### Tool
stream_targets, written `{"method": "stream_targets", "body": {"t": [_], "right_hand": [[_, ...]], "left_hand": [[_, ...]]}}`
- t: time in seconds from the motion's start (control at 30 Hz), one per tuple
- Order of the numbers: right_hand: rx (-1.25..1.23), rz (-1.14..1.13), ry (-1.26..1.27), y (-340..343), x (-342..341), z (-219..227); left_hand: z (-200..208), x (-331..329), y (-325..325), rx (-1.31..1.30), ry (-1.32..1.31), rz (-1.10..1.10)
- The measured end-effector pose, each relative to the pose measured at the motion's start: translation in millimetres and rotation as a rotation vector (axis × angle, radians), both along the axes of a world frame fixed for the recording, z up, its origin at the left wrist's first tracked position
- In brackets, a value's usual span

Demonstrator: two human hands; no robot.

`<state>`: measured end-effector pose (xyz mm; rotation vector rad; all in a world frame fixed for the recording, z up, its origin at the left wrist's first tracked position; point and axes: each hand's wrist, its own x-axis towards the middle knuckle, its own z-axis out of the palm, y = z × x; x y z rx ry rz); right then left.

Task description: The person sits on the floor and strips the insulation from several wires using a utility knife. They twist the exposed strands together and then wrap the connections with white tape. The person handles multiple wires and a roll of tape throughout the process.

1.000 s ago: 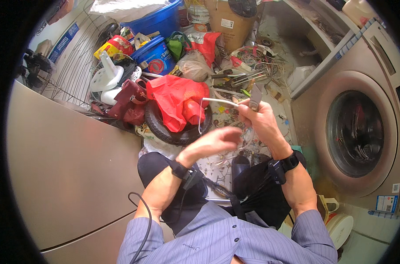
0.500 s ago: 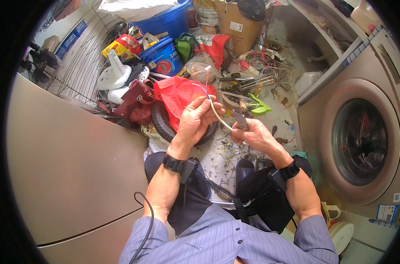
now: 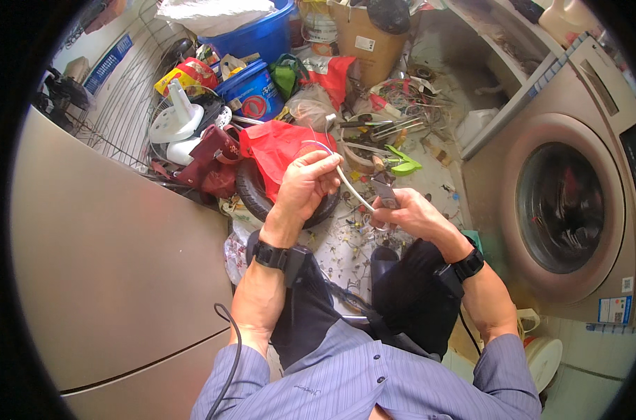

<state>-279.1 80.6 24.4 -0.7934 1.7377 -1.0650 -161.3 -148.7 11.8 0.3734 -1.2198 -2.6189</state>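
A white sheathed cable (image 3: 354, 189) runs slantwise between my two hands. My left hand (image 3: 307, 183) is closed in a pinch on its upper end, where thin red and blue wires (image 3: 316, 143) come out of the sheath. A small white piece (image 3: 330, 119) shows near the wire tips; whether it is joined to them is hard to see. My right hand (image 3: 415, 215) grips the lower part of the cable and also a flat, dark grey blade-like tool (image 3: 384, 194), which sticks up between thumb and fingers. The cable's lower end is hidden by that hand.
Below my hands, scraps litter the floor (image 3: 349, 245). Ahead lie a red bag (image 3: 272, 143) over a black tyre (image 3: 251, 192), a blue bucket (image 3: 251, 91), a green clip-like tool (image 3: 405, 164) and tangled wires (image 3: 409, 98). A washing machine (image 3: 500, 182) stands right, a smooth beige panel (image 3: 122, 245) left.
My left fingers have curled in closer around the cable's upper end. The right hand keeps its hold on cable and tool. The whole view has shifted slightly.
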Motion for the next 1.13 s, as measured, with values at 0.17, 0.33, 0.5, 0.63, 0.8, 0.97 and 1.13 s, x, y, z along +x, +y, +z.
{"method": "stream_targets", "body": {"t": [0.17,0.33,0.5,0.63,0.8,0.97,1.13], "right_hand": [[-0.036,0.170,0.008,3,23,8],[-0.181,0.366,0.096,-4,52,13],[-0.208,0.201,0.294,-6,62,11],[-0.237,0.063,0.205,-12,64,6],[-0.263,-0.178,0.089,-23,69,2],[-0.280,-0.153,0.118,-35,87,1],[-0.362,-0.100,0.099,-49,94,11]], "left_hand": [[25,24,15,-0.079,-0.027,0.002],[43,62,21,-0.041,-0.023,0.068],[40,77,17,-0.001,0.025,0.180],[47,77,6,-0.126,0.033,0.232],[46,75,-2,-0.190,0.023,0.297],[42,72,-11,-0.141,0.046,0.285],[40,79,-20,-0.197,0.024,0.292]]}}
